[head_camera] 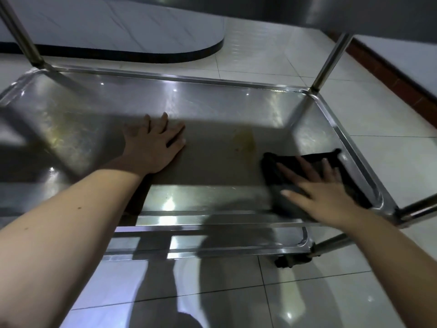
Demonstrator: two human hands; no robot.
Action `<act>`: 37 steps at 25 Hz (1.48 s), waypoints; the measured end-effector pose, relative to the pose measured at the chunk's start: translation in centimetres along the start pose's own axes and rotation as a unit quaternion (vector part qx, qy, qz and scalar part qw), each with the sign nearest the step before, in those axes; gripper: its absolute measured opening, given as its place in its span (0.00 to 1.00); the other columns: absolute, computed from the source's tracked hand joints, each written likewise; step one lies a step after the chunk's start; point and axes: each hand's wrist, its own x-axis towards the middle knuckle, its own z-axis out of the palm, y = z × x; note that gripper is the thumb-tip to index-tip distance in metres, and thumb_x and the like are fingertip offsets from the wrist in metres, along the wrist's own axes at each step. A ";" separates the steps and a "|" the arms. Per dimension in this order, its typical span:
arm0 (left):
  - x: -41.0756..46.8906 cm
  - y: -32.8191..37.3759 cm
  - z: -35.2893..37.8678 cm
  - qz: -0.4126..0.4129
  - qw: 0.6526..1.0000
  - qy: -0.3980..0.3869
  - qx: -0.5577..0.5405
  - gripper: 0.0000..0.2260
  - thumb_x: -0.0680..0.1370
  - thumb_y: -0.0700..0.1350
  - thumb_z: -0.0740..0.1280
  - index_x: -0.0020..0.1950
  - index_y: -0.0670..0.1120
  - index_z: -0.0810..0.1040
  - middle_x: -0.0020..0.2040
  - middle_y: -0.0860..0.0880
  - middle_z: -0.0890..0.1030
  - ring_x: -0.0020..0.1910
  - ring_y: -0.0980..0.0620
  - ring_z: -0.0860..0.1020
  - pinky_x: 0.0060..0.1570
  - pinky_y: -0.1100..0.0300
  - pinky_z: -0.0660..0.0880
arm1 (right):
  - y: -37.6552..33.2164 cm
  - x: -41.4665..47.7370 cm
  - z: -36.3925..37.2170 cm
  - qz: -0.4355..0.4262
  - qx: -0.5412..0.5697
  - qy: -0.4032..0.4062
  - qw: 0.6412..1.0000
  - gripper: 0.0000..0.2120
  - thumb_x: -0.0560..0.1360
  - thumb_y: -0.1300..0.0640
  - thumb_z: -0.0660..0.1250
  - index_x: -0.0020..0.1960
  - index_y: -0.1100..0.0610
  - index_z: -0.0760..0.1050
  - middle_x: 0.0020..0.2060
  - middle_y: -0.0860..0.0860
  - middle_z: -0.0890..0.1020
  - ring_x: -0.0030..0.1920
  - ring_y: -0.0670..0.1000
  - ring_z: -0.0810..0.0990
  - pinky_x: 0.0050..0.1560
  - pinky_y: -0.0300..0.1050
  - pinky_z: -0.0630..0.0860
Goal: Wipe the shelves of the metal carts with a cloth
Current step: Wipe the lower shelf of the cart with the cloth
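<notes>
A stainless-steel cart shelf (212,107) with a raised rim fills the middle of the head view. My left hand (153,147) rests flat on the shelf's middle, fingers straight and spread. A dark cloth (307,162) lies in the shelf's right near corner, against the right rim. My right hand (321,190) presses flat on the cloth with spread fingers. A yellowish stain (246,138) marks the shelf between my two hands. A lower shelf (212,247) of the same cart shows under the near rim.
Upright metal posts rise at the far left (21,36) and far right (331,62) corners. A caster wheel (288,261) sits below the near right corner. Glossy floor tiles (307,292) surround the cart. A raised curved platform (142,31) lies beyond it.
</notes>
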 end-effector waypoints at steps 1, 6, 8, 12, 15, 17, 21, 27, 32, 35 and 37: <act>-0.1 -0.1 0.2 0.000 1.000 0.008 0.004 0.26 0.78 0.69 0.43 0.77 0.68 0.48 0.81 0.55 0.46 0.79 0.41 0.47 0.69 0.28 0.46 | -2.9 0.4 0.9 -0.044 -0.007 0.008 0.999 0.30 0.62 0.19 0.36 0.63 0.17 0.33 0.75 0.37 0.38 0.76 0.66 0.36 0.72 0.62 0.32; 0.2 -0.6 0.7 0.005 1.000 0.021 -0.004 0.25 0.79 0.67 0.44 0.77 0.68 0.47 0.81 0.56 0.44 0.79 0.42 0.45 0.70 0.29 0.44 | -10.3 11.5 0.4 -0.078 -0.004 0.026 0.997 0.32 0.66 0.19 0.38 0.68 0.21 0.35 0.79 0.44 0.42 0.75 0.69 0.38 0.71 0.68 0.34; 0.5 -0.7 1.0 0.003 1.000 0.026 -0.008 0.26 0.78 0.68 0.43 0.76 0.69 0.47 0.80 0.57 0.44 0.79 0.43 0.44 0.70 0.29 0.42 | -10.1 18.5 -1.7 -0.018 -0.003 0.019 1.000 0.31 0.70 0.22 0.41 0.72 0.25 0.39 0.79 0.46 0.43 0.75 0.70 0.39 0.72 0.70 0.37; 1.3 -0.8 1.2 0.004 0.999 0.031 -0.018 0.26 0.77 0.69 0.43 0.76 0.70 0.47 0.80 0.58 0.44 0.79 0.44 0.44 0.70 0.29 0.42 | -11.1 25.4 -2.9 0.068 0.019 -0.002 0.998 0.32 0.72 0.23 0.42 0.75 0.29 0.43 0.80 0.48 0.44 0.75 0.70 0.38 0.70 0.72 0.36; 1.4 -0.6 1.0 0.000 0.999 0.024 -0.023 0.27 0.77 0.70 0.43 0.76 0.70 0.47 0.80 0.58 0.45 0.79 0.44 0.44 0.70 0.29 0.41 | -10.9 22.3 -2.9 0.037 0.011 -0.004 0.999 0.31 0.74 0.25 0.41 0.75 0.30 0.42 0.80 0.48 0.44 0.76 0.69 0.39 0.71 0.71 0.37; 1.2 -0.3 0.7 -0.004 1.000 0.020 -0.019 0.27 0.77 0.70 0.42 0.76 0.70 0.47 0.80 0.57 0.45 0.79 0.44 0.44 0.70 0.29 0.42 | -10.4 17.2 -1.9 -0.005 0.007 -0.006 1.000 0.30 0.73 0.25 0.40 0.73 0.27 0.39 0.79 0.47 0.43 0.76 0.69 0.39 0.72 0.69 0.38; 0.8 0.1 0.4 -0.005 0.999 0.027 -0.020 0.26 0.78 0.68 0.43 0.76 0.69 0.48 0.81 0.56 0.45 0.79 0.42 0.45 0.70 0.28 0.43 | -11.3 3.3 2.0 -0.115 0.016 0.013 0.993 0.29 0.68 0.21 0.35 0.68 0.20 0.35 0.78 0.42 0.41 0.75 0.66 0.35 0.70 0.65 0.31; 0.8 0.0 0.9 0.004 0.999 0.046 -0.016 0.25 0.79 0.67 0.45 0.76 0.68 0.47 0.81 0.56 0.46 0.79 0.42 0.46 0.70 0.29 0.45 | -12.1 16.1 -1.7 -0.025 -0.007 0.000 1.000 0.31 0.69 0.22 0.39 0.71 0.24 0.36 0.79 0.45 0.40 0.75 0.69 0.36 0.71 0.70 0.34; 1.4 -0.3 1.3 -0.003 0.999 0.044 -0.024 0.26 0.77 0.69 0.43 0.75 0.70 0.46 0.80 0.57 0.45 0.79 0.44 0.45 0.70 0.29 0.44 | -15.8 25.7 -2.4 0.044 0.014 -0.009 0.999 0.32 0.73 0.24 0.42 0.75 0.30 0.44 0.79 0.49 0.44 0.74 0.71 0.37 0.67 0.74 0.34; 1.5 -0.3 1.0 0.000 0.999 0.044 -0.032 0.27 0.76 0.70 0.44 0.75 0.71 0.48 0.80 0.58 0.47 0.79 0.45 0.46 0.71 0.31 0.44 | -11.5 25.0 -2.9 0.018 -0.003 -0.009 1.000 0.33 0.72 0.23 0.42 0.75 0.29 0.45 0.79 0.45 0.45 0.76 0.69 0.40 0.71 0.72 0.38; 1.4 -0.4 1.0 -0.005 0.998 0.044 -0.037 0.28 0.75 0.71 0.43 0.75 0.70 0.48 0.80 0.59 0.47 0.79 0.46 0.46 0.71 0.32 0.44 | -4.0 23.6 -4.1 0.058 -0.043 -0.005 0.997 0.33 0.72 0.24 0.39 0.75 0.31 0.47 0.79 0.43 0.45 0.77 0.66 0.43 0.72 0.71 0.42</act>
